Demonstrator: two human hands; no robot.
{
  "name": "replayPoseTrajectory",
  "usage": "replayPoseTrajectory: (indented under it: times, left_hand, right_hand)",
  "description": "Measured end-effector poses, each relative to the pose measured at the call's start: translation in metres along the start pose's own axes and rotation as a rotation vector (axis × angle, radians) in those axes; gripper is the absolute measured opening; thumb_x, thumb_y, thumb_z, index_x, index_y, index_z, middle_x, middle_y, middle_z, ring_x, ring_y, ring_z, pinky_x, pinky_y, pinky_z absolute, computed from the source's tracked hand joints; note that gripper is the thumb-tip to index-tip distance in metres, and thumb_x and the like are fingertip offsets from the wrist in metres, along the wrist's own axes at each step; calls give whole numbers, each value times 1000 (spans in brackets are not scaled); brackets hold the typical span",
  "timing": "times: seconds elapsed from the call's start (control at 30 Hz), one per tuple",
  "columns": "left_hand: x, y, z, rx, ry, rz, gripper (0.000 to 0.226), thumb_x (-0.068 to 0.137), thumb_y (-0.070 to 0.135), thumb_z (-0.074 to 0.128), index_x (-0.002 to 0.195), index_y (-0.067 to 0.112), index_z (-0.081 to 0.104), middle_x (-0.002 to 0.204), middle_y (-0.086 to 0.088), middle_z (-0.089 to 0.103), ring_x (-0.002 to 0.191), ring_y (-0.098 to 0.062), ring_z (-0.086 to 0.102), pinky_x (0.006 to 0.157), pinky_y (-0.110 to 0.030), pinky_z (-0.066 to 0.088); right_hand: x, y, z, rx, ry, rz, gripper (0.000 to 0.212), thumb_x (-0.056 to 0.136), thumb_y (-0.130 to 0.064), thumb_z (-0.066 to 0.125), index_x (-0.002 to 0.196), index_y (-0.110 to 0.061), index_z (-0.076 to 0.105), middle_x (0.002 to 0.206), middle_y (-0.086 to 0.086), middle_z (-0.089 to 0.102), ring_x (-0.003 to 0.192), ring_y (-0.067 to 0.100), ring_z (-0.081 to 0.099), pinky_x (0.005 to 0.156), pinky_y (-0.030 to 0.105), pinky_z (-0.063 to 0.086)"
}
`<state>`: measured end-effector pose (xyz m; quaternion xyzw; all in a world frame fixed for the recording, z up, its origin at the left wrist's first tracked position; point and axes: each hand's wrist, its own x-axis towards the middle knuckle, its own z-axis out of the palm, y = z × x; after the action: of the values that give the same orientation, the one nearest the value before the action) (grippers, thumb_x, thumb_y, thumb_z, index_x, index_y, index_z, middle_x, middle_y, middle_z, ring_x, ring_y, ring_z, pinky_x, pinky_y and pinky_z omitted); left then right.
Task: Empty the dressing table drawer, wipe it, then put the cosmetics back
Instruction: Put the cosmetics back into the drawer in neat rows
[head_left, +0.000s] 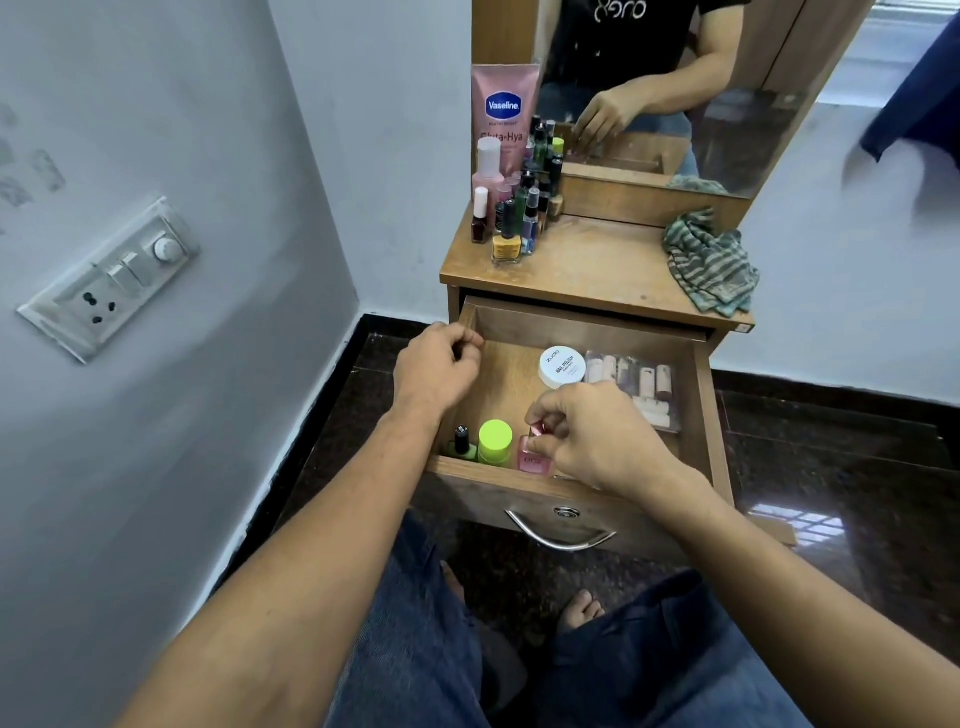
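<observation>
The wooden drawer (701, 395) stands pulled out below the dressing table top (587, 265). Along its front wall stand a green nail polish bottle (461, 447), a lime-capped jar (494, 442) and a pink bottle (532, 454). My right hand (592, 436) is closed on the pink bottle's cap. My left hand (436, 366) hovers curled over the drawer's left edge, holding nothing. Farther back lie a white round tub (562, 367) and a clear pack of fake nails (636, 387). Several bottles (519, 218) and a pink lotion tube (503, 111) crowd the table top's left side.
A striped green cloth (709, 270) lies crumpled on the table top's right side. A mirror (675, 88) rises behind the table. A switchboard (111, 280) sits on the left wall. My knees and a bare foot (582, 610) are under the drawer, on dark tiles.
</observation>
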<state>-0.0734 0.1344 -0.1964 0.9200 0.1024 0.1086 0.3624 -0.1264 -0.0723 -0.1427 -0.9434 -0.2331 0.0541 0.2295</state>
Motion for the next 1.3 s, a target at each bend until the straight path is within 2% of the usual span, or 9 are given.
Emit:
replayPoseTrajectory:
  times: [0.33,0.53,0.63,0.7,0.8,0.97,1.1,1.2,1.3]
  left_hand:
    - [-1,-2,1,1,5,3,15,90,31,60,95,34,73,108,11,67,87,-14,64,86,-36,53]
    - [-1,1,-1,-2,4,4,16,90,30,60,97,33,74,108,12,67,84,-14,63,84,-35,53]
    - [-2,2,-2,-5,4,1,16,91,29,59,99,32,74,107,12,66,85,-14,63,82,-34,52]
    - [-1,2,-2,2,2,-2,16,91,30,59,99,32,73,105,12,65,84,-14,62,79,-32,50]
    - [0,1,-2,9,-3,-7,16,90,30,58,97,33,73,103,12,65,81,-14,60,74,-28,46]
    - [-1,1,-3,-11,-11,-17,16,90,30,58,97,34,72,102,13,63,81,-13,60,76,-29,48]
    - [0,0,-3,-15,-7,-5,16,90,30,58,97,34,71,103,14,63,82,-12,61,79,-30,51]
    - [0,0,-2,3,4,7,17,90,30,57,100,33,71,104,14,62,86,-14,62,79,-28,50]
    - [0,0,-1,16,22,17,17,90,31,57,100,33,71,103,14,61,87,-13,63,80,-28,49]
  right_hand:
    - [-8,-7,-2,-13,-39,6,15,76,-31,82,89,-27,76,80,-9,72,75,11,68,75,31,57]
    - [-5,-10,-11,-87,-171,17,30,77,-32,81,106,-29,75,96,-10,74,82,8,67,81,27,55]
    - [7,-14,-32,-82,-251,36,45,76,-43,84,117,-30,72,101,-13,72,83,5,64,83,24,53]
    - [27,-21,-53,-66,-188,8,41,79,-46,82,114,-27,74,98,-14,71,81,3,64,83,23,53]
    - [72,-37,-82,45,112,-40,21,84,-41,78,98,-25,77,88,-9,73,79,7,65,79,28,56]
    - [167,-62,-107,54,499,16,23,90,-33,70,109,-23,77,97,-7,76,92,12,68,84,34,57]
    - [218,-74,-115,-71,518,93,27,89,-25,64,113,-21,76,105,5,75,100,29,67,79,34,55]
    - [243,-75,-116,-134,445,153,25,90,-27,65,111,-17,73,104,10,71,97,32,65,70,31,45]
    - [258,-74,-112,-177,381,183,21,87,-22,68,107,-17,72,101,9,70,86,29,61,70,32,45]
